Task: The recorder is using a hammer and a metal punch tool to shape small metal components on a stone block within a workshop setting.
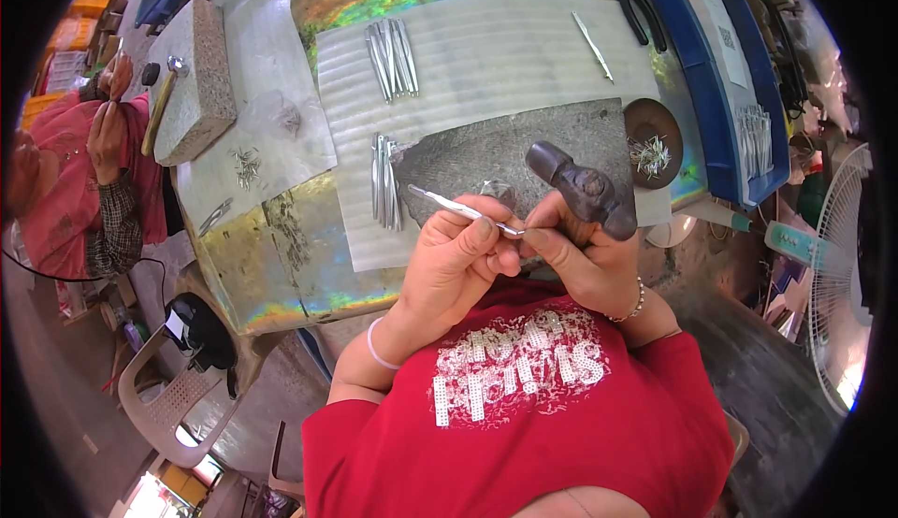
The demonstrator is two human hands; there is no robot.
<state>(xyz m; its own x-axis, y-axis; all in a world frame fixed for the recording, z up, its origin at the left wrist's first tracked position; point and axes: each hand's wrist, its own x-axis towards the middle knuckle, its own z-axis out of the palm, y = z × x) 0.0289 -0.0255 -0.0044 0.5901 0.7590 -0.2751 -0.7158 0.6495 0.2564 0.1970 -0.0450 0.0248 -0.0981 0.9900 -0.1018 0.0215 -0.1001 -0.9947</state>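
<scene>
- The left hand [458,256] pinches a thin metal tool [458,208] near its near end; the shaft slants up and left over the dark slab [524,149].
- The right hand [580,256] meets it at the tip, fingertips closed on a small piece there, too small to make out, while the same grip keeps a hammer [580,191] with its head raised above the knuckles.
- I judge this a fitting or lining-up step, done in the air near the chest, not a blow: nothing rests on the slab under the hammer.
- The next move, I judge, calls for the tool to go down flat on the slab and for the right fingers to let go of the tip before the hammer can swing.
- Room: the slab is mostly bare ahead of the hands. A bundle of rods [384,181] lies just beside its left edge, more rods [393,58] farther up the ribbed mat [505,50], and a round dish [652,130] of bits touches the right end.
- The desk [281,266] edge runs close under the wrists.
- Another person sits well off to the left, by a stone block [196,79].
</scene>
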